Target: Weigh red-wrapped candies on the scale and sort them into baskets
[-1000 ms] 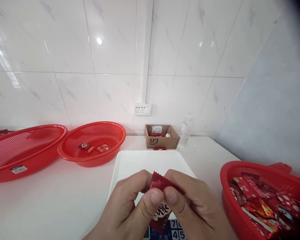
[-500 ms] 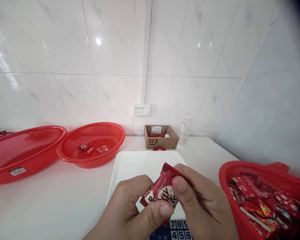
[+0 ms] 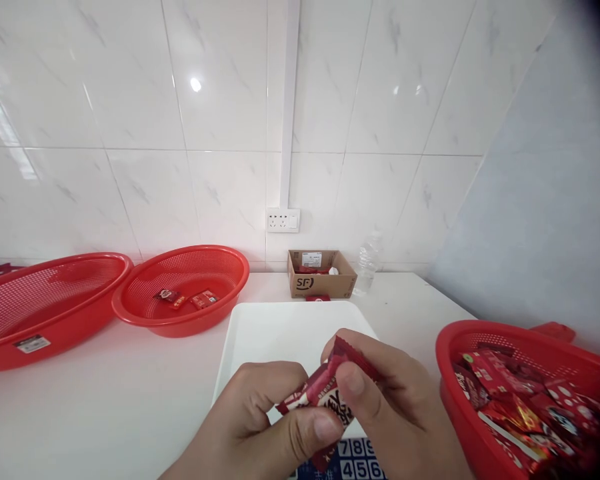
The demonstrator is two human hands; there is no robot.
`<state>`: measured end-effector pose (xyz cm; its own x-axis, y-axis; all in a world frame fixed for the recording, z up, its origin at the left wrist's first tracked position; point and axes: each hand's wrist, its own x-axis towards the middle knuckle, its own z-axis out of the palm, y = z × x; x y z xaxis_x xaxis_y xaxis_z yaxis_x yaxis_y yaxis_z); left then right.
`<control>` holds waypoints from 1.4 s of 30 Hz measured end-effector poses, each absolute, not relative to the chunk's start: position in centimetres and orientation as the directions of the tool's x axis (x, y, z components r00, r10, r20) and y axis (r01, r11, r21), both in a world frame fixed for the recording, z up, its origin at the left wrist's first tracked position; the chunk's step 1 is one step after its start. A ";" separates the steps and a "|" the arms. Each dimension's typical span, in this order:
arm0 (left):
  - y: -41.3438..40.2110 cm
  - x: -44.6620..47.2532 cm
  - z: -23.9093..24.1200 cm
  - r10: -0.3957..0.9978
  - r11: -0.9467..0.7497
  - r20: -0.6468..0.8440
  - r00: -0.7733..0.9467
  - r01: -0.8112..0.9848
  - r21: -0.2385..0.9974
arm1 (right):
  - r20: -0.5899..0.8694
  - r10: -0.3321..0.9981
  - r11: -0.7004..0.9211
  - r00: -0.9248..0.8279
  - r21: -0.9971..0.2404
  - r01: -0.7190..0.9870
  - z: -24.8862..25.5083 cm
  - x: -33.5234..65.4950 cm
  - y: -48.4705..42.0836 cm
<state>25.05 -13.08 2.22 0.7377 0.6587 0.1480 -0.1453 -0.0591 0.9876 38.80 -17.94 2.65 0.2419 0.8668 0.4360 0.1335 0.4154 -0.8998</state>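
Note:
Between my two hands is a small dark-red snack packet with a cream label and crimped ends. My left hand pinches its left side between thumb and fingers. With thumb and fingers too, my right hand grips the upper right end. Part of the packet hides behind both thumbs. The hands hover over a white scale, whose blue keypad shows number keys below them.
At right stands a red basket full of red snack packets. A red basket with a few packets and another red basket sit at left. Behind the scale are a cardboard box and a clear bottle.
The packet has tilted and looks more folded between my fingers, its label less visible. Both hands keep hold of it and have shifted slightly.

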 end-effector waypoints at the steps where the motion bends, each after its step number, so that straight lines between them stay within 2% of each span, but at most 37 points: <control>1: -13.2 25.1 2.2 0.670 -0.050 0.134 0.730 -0.136 0.989 | 0.435 0.867 0.406 0.245 -0.900 0.160 2.7 38.8 -18.0; 5: -13.6 25.1 2.0 0.751 -0.033 0.096 0.654 -0.108 0.994 | 0.494 0.834 0.416 0.247 -0.856 0.306 2.7 38.8 -18.0; 10: -13.5 25.4 2.1 0.745 -0.095 0.165 0.647 -0.142 0.985 | 0.566 0.769 0.423 0.298 -0.800 0.426 2.5 39.0 -18.0; 15: -13.4 25.4 2.2 0.752 -0.135 0.185 0.633 -0.128 0.983 | 0.539 0.779 0.415 0.320 -0.826 0.381 2.1 38.9 -18.0; 22: -13.1 24.5 1.4 0.788 -0.118 0.128 0.602 -0.056 0.991 | 0.446 0.864 0.418 0.233 -0.894 0.162 2.6 39.2 -17.8; 32: -14.0 25.2 2.8 0.766 0.049 -0.026 0.642 -0.018 0.999 | 0.491 0.816 0.375 0.304 -0.851 0.369 2.7 38.8 -17.9; 37: -14.0 25.6 3.2 0.706 0.100 -0.046 0.707 -0.036 0.994 | 0.521 0.793 0.383 0.317 -0.830 0.406 2.4 38.8 -18.0; 42: -14.0 25.6 3.0 0.728 0.085 -0.026 0.686 -0.052 0.995 | 0.534 0.780 0.382 0.326 -0.819 0.428 2.4 38.8 -18.2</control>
<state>25.55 -14.05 2.97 0.6855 0.7276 -0.0261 -0.0523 0.0850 0.9950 38.78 -18.17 2.40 0.3259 0.7801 0.5342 0.4277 0.3822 -0.8191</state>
